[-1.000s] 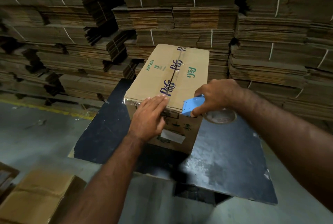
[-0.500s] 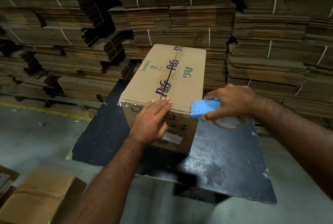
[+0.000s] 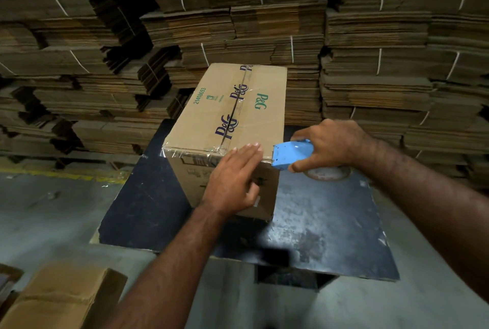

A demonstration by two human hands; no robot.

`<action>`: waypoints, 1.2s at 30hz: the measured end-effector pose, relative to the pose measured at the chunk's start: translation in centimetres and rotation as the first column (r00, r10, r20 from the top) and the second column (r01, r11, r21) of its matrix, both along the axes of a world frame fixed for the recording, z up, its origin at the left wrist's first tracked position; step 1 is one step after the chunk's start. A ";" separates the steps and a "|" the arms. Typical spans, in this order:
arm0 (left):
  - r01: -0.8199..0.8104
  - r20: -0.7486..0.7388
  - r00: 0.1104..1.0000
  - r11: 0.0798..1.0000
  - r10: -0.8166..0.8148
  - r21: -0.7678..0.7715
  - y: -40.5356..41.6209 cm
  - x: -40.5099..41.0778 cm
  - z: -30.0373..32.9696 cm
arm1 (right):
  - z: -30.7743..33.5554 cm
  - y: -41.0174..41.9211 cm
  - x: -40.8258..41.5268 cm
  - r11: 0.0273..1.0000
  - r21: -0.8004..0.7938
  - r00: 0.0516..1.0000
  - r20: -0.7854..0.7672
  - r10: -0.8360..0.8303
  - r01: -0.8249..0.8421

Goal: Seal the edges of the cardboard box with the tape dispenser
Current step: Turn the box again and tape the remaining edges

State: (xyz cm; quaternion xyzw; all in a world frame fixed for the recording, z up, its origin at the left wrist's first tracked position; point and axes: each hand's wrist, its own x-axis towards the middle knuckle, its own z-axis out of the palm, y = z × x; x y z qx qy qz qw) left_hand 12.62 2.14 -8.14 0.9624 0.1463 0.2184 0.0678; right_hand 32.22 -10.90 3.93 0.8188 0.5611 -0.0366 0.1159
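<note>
Many bundles of flat cardboard (image 3: 370, 37), tied with white string, fill the whole upper half of the frame as a wall of stacks. Below them, grey floor (image 3: 39, 209) spreads across the lower frame, with a yellow line running along its upper left part. At centre stands a dark table (image 3: 330, 236), its top scuffed and shiny on the right side.

On the table sits the box (image 3: 211, 116), just above mid-frame, long side running away from the camera, printed with P&G logos and a green number. Clear tape (image 3: 190, 152) wraps its near top edge from the left corner toward the middle (it glints and wrinkles there), and a strip also runs along the centre seam of the lid.

At lower left lies another box (image 3: 58, 299), partly cut off by the frame edge.

From the bottom the left hand (image 3: 232, 183) reaches up, fingers straight and flat, released from any hold, pressing on the box's near face with fingertips at the taped top edge. To its right, the right hand (image 3: 333, 146) is grasping the blue dispenser (image 3: 291, 154), fingers curled around it; the dispenser's front end touches the box's near right corner. Its tape roll (image 3: 328, 173) shows under the hand.
</note>
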 end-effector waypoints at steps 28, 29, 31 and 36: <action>0.117 -0.071 0.991 0.993 -0.115 0.023 -3.8 3.1 1.9 | -8.7 -3.7 3.5 0.944 0.258 0.925 -0.364 -0.104 0.208; 0.116 -0.085 0.990 0.993 -0.114 0.022 -3.8 3.1 2.0 | -9.0 -3.6 3.6 0.943 0.246 0.909 -0.402 -0.112 0.225; 0.095 -0.106 0.990 0.995 -0.095 -0.007 -3.9 3.0 2.3 | -10.3 -4.0 3.8 0.966 0.142 0.904 -0.403 -0.144 0.217; 0.086 -0.120 0.989 0.996 -0.087 -0.015 -4.2 3.2 2.0 | -16.9 -7.1 3.5 0.843 0.117 0.776 -0.475 -0.416 0.524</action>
